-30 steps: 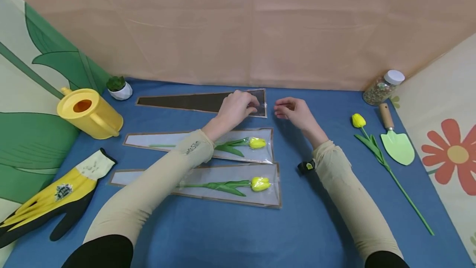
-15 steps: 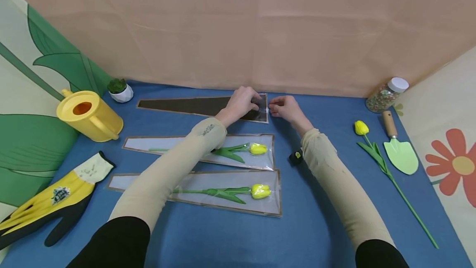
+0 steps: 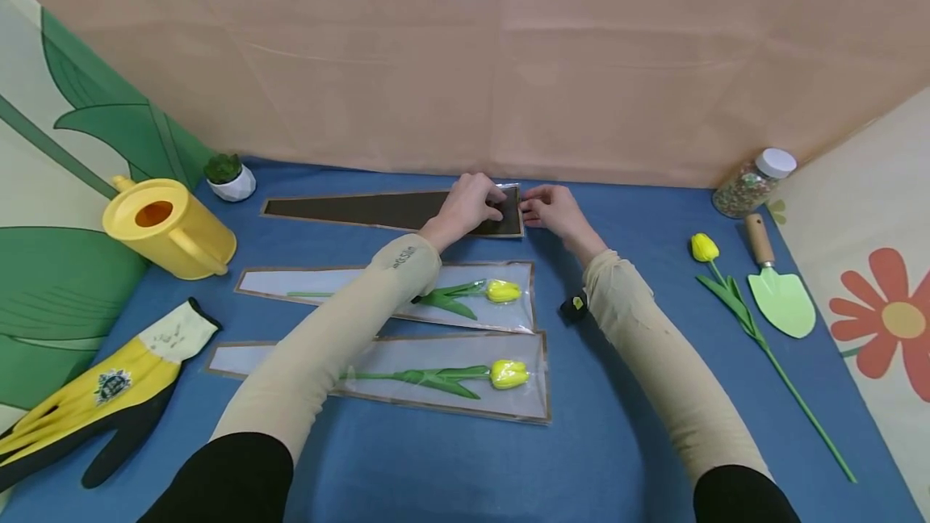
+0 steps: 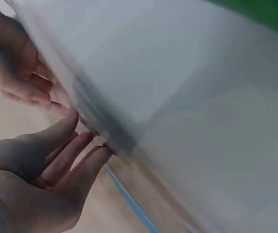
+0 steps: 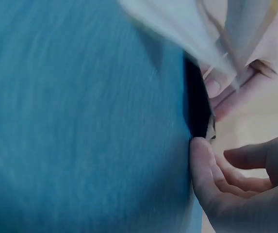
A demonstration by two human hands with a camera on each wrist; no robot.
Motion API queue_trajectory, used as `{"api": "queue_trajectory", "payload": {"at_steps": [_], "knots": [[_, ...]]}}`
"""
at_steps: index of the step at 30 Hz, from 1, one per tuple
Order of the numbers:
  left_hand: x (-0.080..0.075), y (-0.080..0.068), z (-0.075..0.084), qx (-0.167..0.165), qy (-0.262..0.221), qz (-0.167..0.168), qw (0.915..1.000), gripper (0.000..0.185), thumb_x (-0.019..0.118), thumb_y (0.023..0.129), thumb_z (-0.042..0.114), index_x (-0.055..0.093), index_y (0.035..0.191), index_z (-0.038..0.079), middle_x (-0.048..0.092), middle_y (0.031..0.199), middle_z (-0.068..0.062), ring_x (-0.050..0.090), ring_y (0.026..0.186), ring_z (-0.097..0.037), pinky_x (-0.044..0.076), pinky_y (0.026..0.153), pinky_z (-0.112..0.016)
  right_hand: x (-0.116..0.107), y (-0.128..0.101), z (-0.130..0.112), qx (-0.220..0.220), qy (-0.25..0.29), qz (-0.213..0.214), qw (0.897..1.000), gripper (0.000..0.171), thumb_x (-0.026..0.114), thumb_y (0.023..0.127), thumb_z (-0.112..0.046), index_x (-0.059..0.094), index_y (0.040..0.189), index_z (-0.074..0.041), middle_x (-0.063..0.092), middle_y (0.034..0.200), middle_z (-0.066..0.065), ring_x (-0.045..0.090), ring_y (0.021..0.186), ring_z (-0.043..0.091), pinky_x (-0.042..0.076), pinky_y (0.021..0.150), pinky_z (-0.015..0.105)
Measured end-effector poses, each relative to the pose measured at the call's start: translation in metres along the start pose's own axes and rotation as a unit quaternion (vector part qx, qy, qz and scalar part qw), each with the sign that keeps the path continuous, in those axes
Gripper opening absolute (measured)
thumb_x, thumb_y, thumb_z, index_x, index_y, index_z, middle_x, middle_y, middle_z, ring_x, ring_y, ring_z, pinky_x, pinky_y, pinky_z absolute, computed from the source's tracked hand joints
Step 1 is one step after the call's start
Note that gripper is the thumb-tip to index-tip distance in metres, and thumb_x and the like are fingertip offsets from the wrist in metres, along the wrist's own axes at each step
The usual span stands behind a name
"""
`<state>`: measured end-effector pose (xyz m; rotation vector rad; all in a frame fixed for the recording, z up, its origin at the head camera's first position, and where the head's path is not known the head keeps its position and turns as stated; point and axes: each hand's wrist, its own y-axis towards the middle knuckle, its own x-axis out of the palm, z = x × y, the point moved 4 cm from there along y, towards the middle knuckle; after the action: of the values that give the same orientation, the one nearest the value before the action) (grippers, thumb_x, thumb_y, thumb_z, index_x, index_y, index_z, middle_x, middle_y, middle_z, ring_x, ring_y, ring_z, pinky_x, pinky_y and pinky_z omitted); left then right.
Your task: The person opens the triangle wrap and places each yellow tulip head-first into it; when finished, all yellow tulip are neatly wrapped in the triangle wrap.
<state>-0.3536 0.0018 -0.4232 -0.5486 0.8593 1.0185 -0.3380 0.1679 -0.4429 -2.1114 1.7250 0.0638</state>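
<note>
A tapered flower sleeve (image 3: 363, 208) with a dark face and brown border lies at the back, its wide end to the right. My left hand (image 3: 468, 204) rests over that wide end, fingertips at the dark face; in the left wrist view its thumb and fingers stand apart near an edge. At the right edge of the sleeve is my right hand (image 3: 554, 212). The right wrist view shows its index fingertip touching the dark edge, thumb apart. Nearer lie two white-faced sleeves, a middle one (image 3: 363, 274) and a front one (image 3: 450, 345), each with a yellow tulip inside.
A loose yellow tulip (image 3: 748, 321), a green trowel (image 3: 781, 301) and a jar (image 3: 751, 182) of small pieces are on the right. On the left are a yellow watering can (image 3: 167, 228), a potted succulent (image 3: 231, 177) and a yellow-black glove (image 3: 109, 394).
My right hand has moved left to the dark sleeve's edge. My left hand has stayed over the wide end, whose glossy grey surface now looks darker.
</note>
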Motion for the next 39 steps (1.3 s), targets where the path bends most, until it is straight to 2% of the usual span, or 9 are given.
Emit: {"api": "queue_trajectory", "payload": {"at_steps": [6,10,14,19,29,35,39], "knots": [[0.000,-0.007,-0.004,-0.003,-0.008,0.013,0.9999,0.034,0.085,0.094,0.011,0.079,0.126,0.004,0.076,0.125,-0.010,0.072,0.119,-0.023,0.054,0.103,-0.038,0.006,0.002,0.004,0.022,0.045,-0.025,0.998,0.040,0.040,0.113,0.002,0.045,0.151,0.015,0.059,0.131,0.027,0.068,0.097,0.020,0.058,0.097,0.035],[0.002,-0.008,-0.001,0.001,-0.011,0.012,0.9999,0.034,0.084,0.094,0.012,0.078,0.127,0.003,0.076,0.126,-0.011,0.071,0.120,-0.024,0.054,0.103,-0.039,0.007,0.001,0.003,0.018,0.041,-0.032,0.998,0.039,0.043,0.113,0.002,0.048,0.149,0.014,0.058,0.137,0.030,0.067,0.112,0.030,0.056,0.101,0.039],[0.005,-0.009,0.003,-0.004,-0.005,0.012,0.9999,0.034,0.084,0.095,0.012,0.078,0.127,0.003,0.076,0.126,-0.011,0.072,0.119,-0.025,0.055,0.101,-0.038,0.009,-0.001,0.004,0.018,0.049,-0.053,0.997,0.041,0.043,0.113,0.001,0.046,0.152,0.014,0.053,0.146,0.033,0.059,0.131,0.040,0.050,0.110,0.045],[0.008,-0.009,0.003,-0.017,0.017,0.010,0.9997,0.033,0.084,0.095,0.016,0.079,0.126,0.005,0.077,0.124,-0.009,0.073,0.113,-0.024,0.058,0.096,-0.036,0.012,-0.003,0.004,0.015,0.061,-0.071,0.996,0.042,0.043,0.114,-0.002,0.045,0.152,0.014,0.054,0.148,0.034,0.055,0.137,0.043,0.047,0.113,0.047],[0.011,-0.009,0.007,-0.019,0.065,0.018,0.9975,0.022,0.083,0.096,0.017,0.084,0.116,0.008,0.080,0.112,-0.007,0.076,0.097,-0.022,0.060,0.087,-0.036,0.017,-0.006,0.005,0.001,0.016,-0.043,0.999,0.039,0.054,0.111,-0.006,0.056,0.145,0.014,0.059,0.145,0.031,0.061,0.132,0.041,0.053,0.106,0.044],[0.011,-0.008,0.010,-0.023,0.073,0.031,0.9966,0.018,0.080,0.097,0.017,0.085,0.112,0.009,0.081,0.108,-0.007,0.076,0.095,-0.021,0.061,0.085,-0.035,0.015,-0.005,0.005,-0.001,0.011,-0.034,0.999,0.038,0.056,0.110,-0.006,0.059,0.143,0.014,0.061,0.143,0.030,0.061,0.132,0.039,0.054,0.105,0.042],[0.012,-0.005,0.011,-0.030,0.081,0.036,0.9956,0.013,0.079,0.098,0.017,0.086,0.106,0.010,0.081,0.105,-0.005,0.076,0.093,-0.021,0.061,0.081,-0.035,0.015,-0.005,0.005,0.005,0.026,-0.033,0.999,0.037,0.058,0.110,-0.005,0.060,0.142,0.013,0.062,0.142,0.030,0.061,0.132,0.039,0.053,0.106,0.044]]}}
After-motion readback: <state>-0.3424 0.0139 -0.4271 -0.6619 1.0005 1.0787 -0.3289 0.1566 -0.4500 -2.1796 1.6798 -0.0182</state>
